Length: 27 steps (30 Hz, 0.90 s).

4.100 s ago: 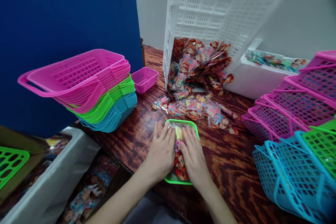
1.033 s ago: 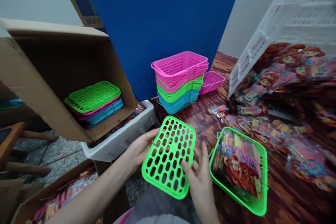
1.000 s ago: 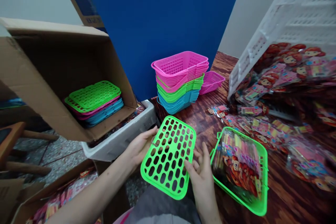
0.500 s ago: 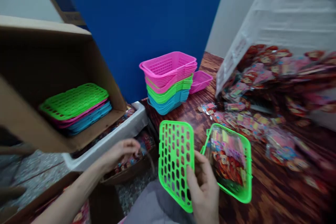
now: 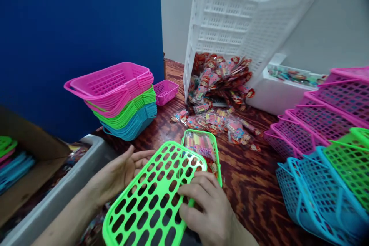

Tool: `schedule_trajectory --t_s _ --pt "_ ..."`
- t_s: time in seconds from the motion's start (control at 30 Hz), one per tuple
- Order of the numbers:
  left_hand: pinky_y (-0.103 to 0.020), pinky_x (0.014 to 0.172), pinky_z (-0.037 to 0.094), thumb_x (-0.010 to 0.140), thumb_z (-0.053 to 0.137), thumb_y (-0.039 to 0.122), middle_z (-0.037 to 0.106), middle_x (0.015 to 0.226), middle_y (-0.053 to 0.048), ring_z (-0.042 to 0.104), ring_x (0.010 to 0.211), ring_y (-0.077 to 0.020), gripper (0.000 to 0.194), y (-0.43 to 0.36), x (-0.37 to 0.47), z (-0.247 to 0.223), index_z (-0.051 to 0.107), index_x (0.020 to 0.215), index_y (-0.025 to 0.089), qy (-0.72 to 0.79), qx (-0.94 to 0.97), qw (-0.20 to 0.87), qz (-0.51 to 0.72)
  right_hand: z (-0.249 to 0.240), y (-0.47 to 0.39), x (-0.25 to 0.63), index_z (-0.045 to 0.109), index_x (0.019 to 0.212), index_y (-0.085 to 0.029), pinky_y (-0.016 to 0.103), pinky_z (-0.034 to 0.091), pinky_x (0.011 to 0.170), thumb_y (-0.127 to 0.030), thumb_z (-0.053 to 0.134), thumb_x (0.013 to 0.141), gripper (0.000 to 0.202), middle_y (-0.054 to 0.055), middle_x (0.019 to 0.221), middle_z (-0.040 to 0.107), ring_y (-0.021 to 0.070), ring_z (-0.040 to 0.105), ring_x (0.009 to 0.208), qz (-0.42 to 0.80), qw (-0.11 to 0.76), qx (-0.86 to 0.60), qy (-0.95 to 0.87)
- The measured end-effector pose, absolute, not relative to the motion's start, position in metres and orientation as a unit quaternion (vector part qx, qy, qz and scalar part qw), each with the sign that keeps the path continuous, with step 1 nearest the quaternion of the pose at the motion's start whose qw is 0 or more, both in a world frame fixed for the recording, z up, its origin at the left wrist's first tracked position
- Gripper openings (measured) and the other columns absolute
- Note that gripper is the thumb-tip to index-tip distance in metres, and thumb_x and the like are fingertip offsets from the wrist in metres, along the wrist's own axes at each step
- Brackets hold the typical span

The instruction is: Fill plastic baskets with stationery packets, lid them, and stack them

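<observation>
A green perforated lid (image 5: 161, 188) is gripped along its right edge by my right hand (image 5: 206, 203). My left hand (image 5: 123, 173) is beside the lid's left edge, its fingers apart and the palm turned toward the lid. Just beyond the lid, a green basket (image 5: 218, 161) stands on the dark wood-grain table (image 5: 248, 188), partly covered by the lid and my right hand. Small packets (image 5: 198, 142) with colourful contents fill the part of the basket that shows.
Nested pink, green and blue baskets (image 5: 123, 100) stand at left, with a small pink basket (image 5: 166, 91) behind. A tipped white crate (image 5: 227, 27) spills packets (image 5: 213, 121). Blue baskets (image 5: 311, 196) and pink baskets (image 5: 314, 119) stand right. A box (image 5: 49, 134) holds lids (image 5: 17, 169).
The view has swung right, bringing the baskets at right into sight. The lid has tilted flatter and is now in front of the green basket. My left hand has come up beside the lid.
</observation>
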State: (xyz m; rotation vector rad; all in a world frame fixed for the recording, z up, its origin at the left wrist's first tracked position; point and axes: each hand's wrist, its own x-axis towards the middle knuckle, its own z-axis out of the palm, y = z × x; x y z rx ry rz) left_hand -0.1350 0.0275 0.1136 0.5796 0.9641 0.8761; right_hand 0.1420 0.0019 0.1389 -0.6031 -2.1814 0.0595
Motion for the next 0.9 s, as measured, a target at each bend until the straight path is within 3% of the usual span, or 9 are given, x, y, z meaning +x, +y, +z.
schedule_trajectory --t_s 0.17,0.27,0.37,0.47,0.57,0.7,0.77,0.9 --pt "-0.035 0.079 0.059 0.076 0.082 0.027 0.073 0.104 -0.011 0.073 0.09 -0.0265 0.062 0.057 -0.084 0.118 0.059 0.133 0.019 0.409 0.289 0.753 0.427 0.133 0.025 0.177 0.063 0.096 -0.02 0.046 0.037 0.108 -0.005 0.041 0.092 0.027 0.007 0.103 0.068 0.0194 0.059 0.101 0.041 0.398 -0.327 -0.856" --pt "-0.028 0.068 0.058 0.072 0.084 0.024 0.074 0.092 -0.007 0.072 0.077 -0.0211 0.07 0.078 -0.057 0.109 0.056 0.135 0.018 0.417 0.298 0.708 0.486 0.13 0.056 0.206 0.064 0.097 -0.022 0.042 0.042 0.102 -0.002 0.036 0.089 0.036 0.006 0.109 0.065 0.0197 0.058 0.108 0.191 0.365 -0.37 -0.833" --pt "-0.027 0.063 0.058 0.071 0.083 0.021 0.074 0.088 -0.008 0.071 0.067 -0.0179 0.072 0.098 -0.036 0.1 0.055 0.136 0.014 0.424 0.289 0.694 0.505 0.12 0.086 0.221 0.067 0.09 -0.022 0.035 0.049 0.087 -0.005 0.038 0.087 0.033 0.005 0.104 0.065 0.0193 0.061 0.101 0.324 0.357 -0.395 -0.782" --pt "-0.028 0.062 0.058 0.071 0.08 0.019 0.075 0.089 -0.01 0.07 0.065 -0.018 0.065 0.111 -0.024 0.093 0.057 0.132 0.012 0.424 0.275 0.7 0.505 0.111 0.103 0.216 0.065 0.089 -0.021 0.033 0.049 0.079 -0.015 0.047 0.091 0.019 0.005 0.092 0.062 0.0191 0.061 0.088 0.292 0.403 -0.451 -0.74" --pt "-0.027 0.058 0.057 0.071 0.077 0.016 0.076 0.084 -0.009 0.069 0.06 -0.0171 0.064 0.118 -0.025 0.09 0.058 0.132 0.011 0.429 0.268 0.684 0.526 0.114 0.115 0.199 0.066 0.095 -0.021 0.04 0.046 0.093 -0.02 0.054 0.09 0.013 0.008 0.107 0.06 0.0235 0.057 0.105 0.18 0.415 -0.47 -0.758" --pt "-0.025 0.057 0.057 0.073 0.073 0.011 0.076 0.081 -0.008 0.069 0.057 -0.0161 0.058 0.123 -0.032 0.086 0.061 0.13 0.011 0.447 0.233 0.679 0.533 0.119 0.145 0.186 0.064 0.121 -0.023 0.049 0.036 0.109 -0.029 0.066 0.082 0.039 0.011 0.132 0.053 0.029 0.044 0.128 0.167 0.368 -0.505 -0.762" --pt "-0.026 0.059 0.058 0.073 0.072 0.01 0.076 0.08 -0.009 0.07 0.059 -0.0171 0.055 0.121 -0.031 0.082 0.062 0.127 0.008 0.455 0.215 0.687 0.524 0.114 0.162 0.187 0.063 0.125 -0.023 0.048 0.04 0.106 -0.034 0.068 0.08 0.047 0.011 0.128 0.058 0.0285 0.05 0.123 0.245 0.341 -0.549 -0.723" --pt "-0.032 0.068 0.061 0.073 0.075 0.011 0.077 0.089 -0.012 0.073 0.069 -0.021 0.053 0.108 -0.02 0.074 0.063 0.124 0.008 0.428 0.201 0.717 0.512 0.097 0.179 0.2 0.071 0.11 -0.019 0.038 0.05 0.089 -0.028 0.064 0.078 0.034 0.009 0.108 0.07 0.0241 0.065 0.099 0.394 0.319 -0.562 -0.653"
